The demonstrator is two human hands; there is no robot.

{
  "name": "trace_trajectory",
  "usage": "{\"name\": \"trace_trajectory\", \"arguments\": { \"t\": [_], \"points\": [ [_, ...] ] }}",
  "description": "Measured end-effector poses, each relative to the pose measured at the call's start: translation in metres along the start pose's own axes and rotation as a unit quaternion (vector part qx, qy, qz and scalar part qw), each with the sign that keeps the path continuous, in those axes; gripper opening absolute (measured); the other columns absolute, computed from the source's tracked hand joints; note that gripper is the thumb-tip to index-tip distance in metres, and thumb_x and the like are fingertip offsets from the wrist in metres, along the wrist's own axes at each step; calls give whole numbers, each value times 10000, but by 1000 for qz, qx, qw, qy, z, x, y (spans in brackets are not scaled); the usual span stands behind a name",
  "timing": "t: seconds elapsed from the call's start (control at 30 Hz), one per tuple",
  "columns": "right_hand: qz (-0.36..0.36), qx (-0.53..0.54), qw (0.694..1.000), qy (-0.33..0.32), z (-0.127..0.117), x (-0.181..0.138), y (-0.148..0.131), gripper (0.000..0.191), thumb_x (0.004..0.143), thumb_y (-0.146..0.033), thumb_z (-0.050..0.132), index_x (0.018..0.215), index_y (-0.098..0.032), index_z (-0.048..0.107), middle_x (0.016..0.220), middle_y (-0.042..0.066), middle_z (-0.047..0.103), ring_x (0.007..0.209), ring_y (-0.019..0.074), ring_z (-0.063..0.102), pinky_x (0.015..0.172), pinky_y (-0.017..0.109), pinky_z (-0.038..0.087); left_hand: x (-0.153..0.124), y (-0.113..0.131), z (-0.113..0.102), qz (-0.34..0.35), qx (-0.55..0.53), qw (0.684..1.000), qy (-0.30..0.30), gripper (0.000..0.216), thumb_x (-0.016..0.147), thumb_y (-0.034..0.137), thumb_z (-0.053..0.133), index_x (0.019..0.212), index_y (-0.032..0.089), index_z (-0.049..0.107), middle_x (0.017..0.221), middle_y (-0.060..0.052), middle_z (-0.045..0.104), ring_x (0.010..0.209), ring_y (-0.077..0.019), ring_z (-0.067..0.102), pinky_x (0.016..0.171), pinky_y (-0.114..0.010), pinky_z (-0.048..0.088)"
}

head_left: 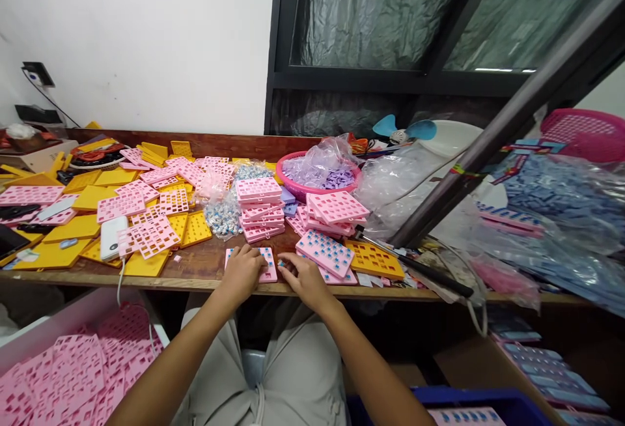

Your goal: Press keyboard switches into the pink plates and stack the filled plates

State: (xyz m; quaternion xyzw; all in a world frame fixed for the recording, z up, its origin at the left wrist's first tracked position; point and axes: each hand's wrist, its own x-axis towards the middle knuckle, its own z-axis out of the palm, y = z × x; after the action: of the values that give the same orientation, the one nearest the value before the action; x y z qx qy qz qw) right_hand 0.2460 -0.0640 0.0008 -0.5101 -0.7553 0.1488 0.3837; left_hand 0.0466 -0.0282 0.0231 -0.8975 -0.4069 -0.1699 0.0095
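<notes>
A pink plate with square holes and a few blue pieces lies flat at the table's front edge. My left hand rests over its left half, fingers bent and closed on the plate, hiding much of it. Just to the right of the plate, my right hand holds a small blue piece between thumb and forefinger. Beside that hand lies a stack of pink plates whose holes carry blue pieces. Behind my left hand stands a pile of pink frames.
A clear bag of small white and blue pieces and a pink basket with purple pieces stand behind. Yellow plates and a white power bank lie left. A slanted metal pole and black-handled tool are right.
</notes>
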Motion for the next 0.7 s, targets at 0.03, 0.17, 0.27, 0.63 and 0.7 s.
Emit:
{"name": "trace_trajectory", "arguments": {
  "t": [0.03,0.17,0.27,0.63,0.7],
  "points": [
    [9,18,1000,9,2,-1,-2,203,920,-208,625,1107,-203,704,973,59,734,831,201,667,788,336,524,-1,0,0,-5,-4,1000,3,161,928,198,577,927,230,734,973,-87,696,1006,-276,565,839,-416,409],
    [-33,80,996,-9,8,-5,-13,195,928,-173,601,1045,-235,744,1056,49,737,971,204,678,897,345,527,-9,-7,-1,-3,-54,998,30,209,969,238,525,997,235,733,1016,-85,692,1018,-253,586,866,-396,448],
    [-47,85,995,11,12,-6,-16,216,934,-152,579,1010,-241,760,1039,55,727,970,201,676,876,337,534,-25,-22,-1,-1,-81,994,73,331,984,357,522,1268,233,636,1284,-101,637,1197,-255,560,995,-413,444],
    [-48,23,997,52,33,-8,-13,118,933,-216,642,957,-238,755,942,48,759,893,226,676,821,382,542,-48,-41,21,10,-13,1000,25,724,971,608,416,1570,222,284,1594,-105,366,1499,-266,298,1225,-476,235],
    [-74,-16,995,62,37,-14,-15,162,961,-209,598,1014,-233,748,999,60,757,943,230,668,853,397,536,-48,-41,22,10,-16,999,26,722,976,612,398,1569,216,286,1594,-108,365,1501,-268,292,1228,-477,227]
  ]
}}
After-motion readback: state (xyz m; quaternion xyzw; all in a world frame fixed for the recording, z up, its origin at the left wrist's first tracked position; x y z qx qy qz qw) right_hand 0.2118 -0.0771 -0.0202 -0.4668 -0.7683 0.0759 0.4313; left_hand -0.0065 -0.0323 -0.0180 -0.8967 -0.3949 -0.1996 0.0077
